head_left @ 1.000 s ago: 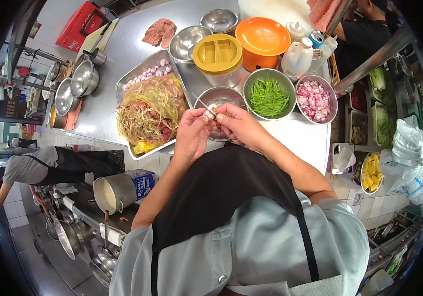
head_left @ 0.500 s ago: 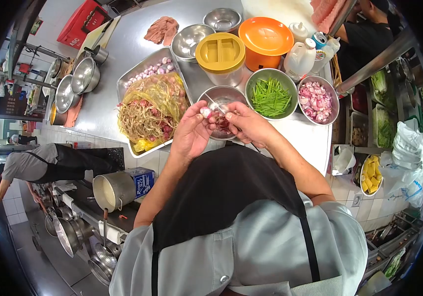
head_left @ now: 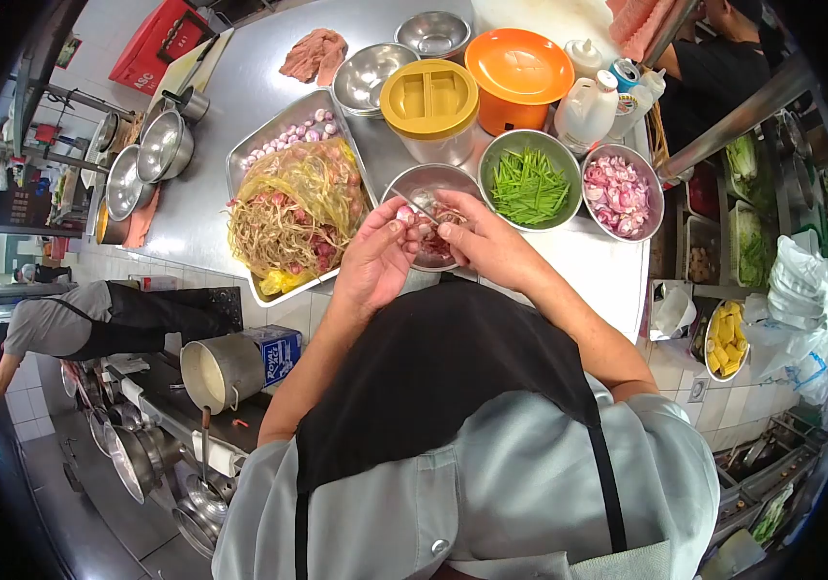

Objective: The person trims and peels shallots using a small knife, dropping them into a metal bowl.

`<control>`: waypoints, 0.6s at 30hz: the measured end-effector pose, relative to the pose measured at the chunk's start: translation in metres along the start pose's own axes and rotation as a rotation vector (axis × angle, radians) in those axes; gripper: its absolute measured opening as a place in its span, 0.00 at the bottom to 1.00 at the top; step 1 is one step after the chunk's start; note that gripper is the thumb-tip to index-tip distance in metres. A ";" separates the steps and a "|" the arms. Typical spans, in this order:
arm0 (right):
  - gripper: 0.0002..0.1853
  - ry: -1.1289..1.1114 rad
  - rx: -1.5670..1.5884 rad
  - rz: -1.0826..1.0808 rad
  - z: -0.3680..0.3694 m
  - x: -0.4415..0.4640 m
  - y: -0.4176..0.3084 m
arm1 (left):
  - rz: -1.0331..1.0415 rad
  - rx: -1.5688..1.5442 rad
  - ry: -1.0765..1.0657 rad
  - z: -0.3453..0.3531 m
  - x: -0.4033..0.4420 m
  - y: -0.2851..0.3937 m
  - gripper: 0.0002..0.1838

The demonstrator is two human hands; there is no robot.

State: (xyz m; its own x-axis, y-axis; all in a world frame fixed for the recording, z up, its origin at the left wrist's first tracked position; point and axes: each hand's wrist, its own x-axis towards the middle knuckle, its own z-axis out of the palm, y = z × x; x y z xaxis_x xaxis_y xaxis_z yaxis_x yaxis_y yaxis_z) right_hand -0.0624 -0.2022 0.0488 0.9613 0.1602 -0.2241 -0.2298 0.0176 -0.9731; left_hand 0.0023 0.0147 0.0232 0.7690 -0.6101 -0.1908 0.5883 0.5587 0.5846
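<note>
My left hand pinches a small pale-pink shallot between thumb and fingers. In my right hand is a small knife, its blade against or just beside the shallot. Both hands are over a steel bowl with reddish peelings in it. To the left, a metal tray carries peeled shallots and a yellow net bag of unpeeled ones with dry stalks. On the right are a bowl of cut green pods and a bowl of peeled, partly cut shallots.
Behind the bowl stand a lidded yellow container, an orange plate and several bottles. Raw meat lies on the steel table. A co-worker bends at far left, near a large pot. Another person is at upper right.
The knife blade and my right fingers have shifted slightly at the shallot. My left hand keeps its hold with little movement. The whole view has tilted a little.
</note>
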 end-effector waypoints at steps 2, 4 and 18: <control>0.28 -0.041 -0.032 -0.055 0.004 -0.002 -0.009 | -0.001 0.025 -0.005 -0.001 0.001 0.000 0.18; 0.27 -0.071 -0.031 -0.098 0.007 -0.003 -0.015 | 0.017 0.071 0.034 0.002 0.000 -0.002 0.17; 0.19 -0.057 0.187 -0.090 0.013 0.006 0.004 | 0.016 0.044 -0.036 0.001 -0.002 0.002 0.16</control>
State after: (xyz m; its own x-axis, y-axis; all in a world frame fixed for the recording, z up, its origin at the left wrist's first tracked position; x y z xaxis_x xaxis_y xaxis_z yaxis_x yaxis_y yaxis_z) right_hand -0.0600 -0.1883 0.0443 0.9703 0.2053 -0.1281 -0.1726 0.2160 -0.9610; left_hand 0.0014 0.0163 0.0259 0.7683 -0.6216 -0.1528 0.5637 0.5438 0.6217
